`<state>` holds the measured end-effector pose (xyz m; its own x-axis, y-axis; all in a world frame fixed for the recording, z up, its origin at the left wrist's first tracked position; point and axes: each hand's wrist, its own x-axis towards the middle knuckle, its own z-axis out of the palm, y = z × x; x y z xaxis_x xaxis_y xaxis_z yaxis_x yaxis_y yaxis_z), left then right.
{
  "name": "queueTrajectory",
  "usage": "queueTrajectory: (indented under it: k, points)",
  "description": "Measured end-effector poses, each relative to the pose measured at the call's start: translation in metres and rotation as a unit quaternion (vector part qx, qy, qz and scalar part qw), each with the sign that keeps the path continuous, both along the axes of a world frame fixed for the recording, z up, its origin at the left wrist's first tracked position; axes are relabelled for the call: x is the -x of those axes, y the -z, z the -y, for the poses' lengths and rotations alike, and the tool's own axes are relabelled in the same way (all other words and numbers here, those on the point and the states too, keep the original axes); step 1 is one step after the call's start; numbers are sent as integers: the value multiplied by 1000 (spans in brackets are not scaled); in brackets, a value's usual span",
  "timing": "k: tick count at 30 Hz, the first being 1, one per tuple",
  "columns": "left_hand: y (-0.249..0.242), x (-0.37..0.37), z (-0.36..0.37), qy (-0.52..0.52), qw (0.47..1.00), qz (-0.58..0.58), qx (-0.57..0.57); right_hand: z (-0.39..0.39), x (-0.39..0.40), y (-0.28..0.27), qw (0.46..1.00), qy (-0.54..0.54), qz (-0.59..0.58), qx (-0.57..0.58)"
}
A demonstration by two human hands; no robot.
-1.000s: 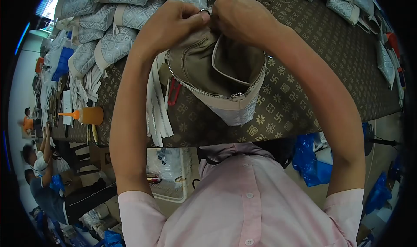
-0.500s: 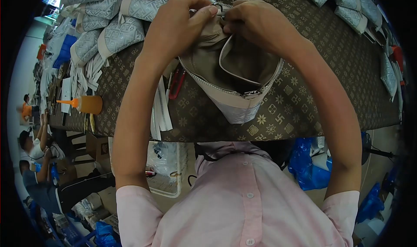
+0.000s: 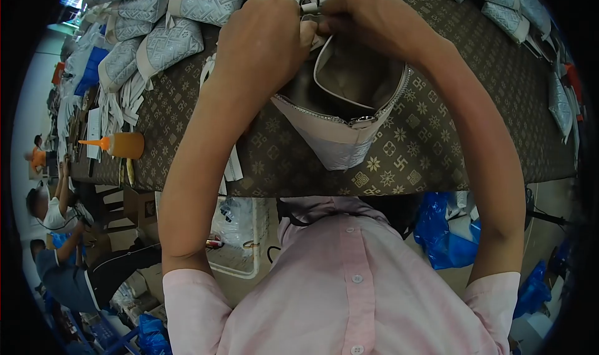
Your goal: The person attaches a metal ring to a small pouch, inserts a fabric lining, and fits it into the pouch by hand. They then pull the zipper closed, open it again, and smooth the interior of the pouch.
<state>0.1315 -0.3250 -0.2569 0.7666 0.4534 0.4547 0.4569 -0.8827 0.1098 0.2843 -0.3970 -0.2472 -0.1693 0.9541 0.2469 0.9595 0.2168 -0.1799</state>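
An unzipped bag [image 3: 324, 136] with a light outside and a brown lining lies on the patterned tablecloth, its mouth facing me. My left hand [image 3: 265, 37] is closed at the far left edge of the opening, with its fingertips partly inside the lining. Beside it, my right hand [image 3: 368, 15] pinches the far edge near a metal ring [image 3: 309, 2] on a pale tab. A pale-edged inner pocket [image 3: 355, 74] shows below my right hand. The zipper runs around the near rim to a metal pull [image 3: 362, 119]. What exactly my fingertips grip is partly hidden.
Several patterned pouches [image 3: 168, 46] are piled at the back left, others [image 3: 502, 18] at the back right. Pale strips [image 3: 128, 102] and a glue bottle [image 3: 126, 145] lie at left. Beneath the table sits a white crate [image 3: 256, 243]; people [image 3: 68, 274] are at far left.
My left hand has turned and moved down over the left rim of the bag, covering the red tool on the table. My right hand has shifted slightly upward.
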Motion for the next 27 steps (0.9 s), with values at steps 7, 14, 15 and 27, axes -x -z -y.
queueTrajectory:
  k: [7, 14, 15, 27]
  points:
    - [9, 1, -6, 1, 1000, 14, 13, -14, 1, 11, 1000, 19, -4, 25]
    - [-6, 3, 1, -19, 998, -11, 58, -18, 0, 15, 998, 40, -6, 40]
    - [-4, 4, -2, -4, 999, -11, 42, -18, 0, 16, 998, 43, -6, 41]
    - [-3, 1, -2, 11, 1000, -6, 13, -26, -12, 25, 994, 81, -8, 68]
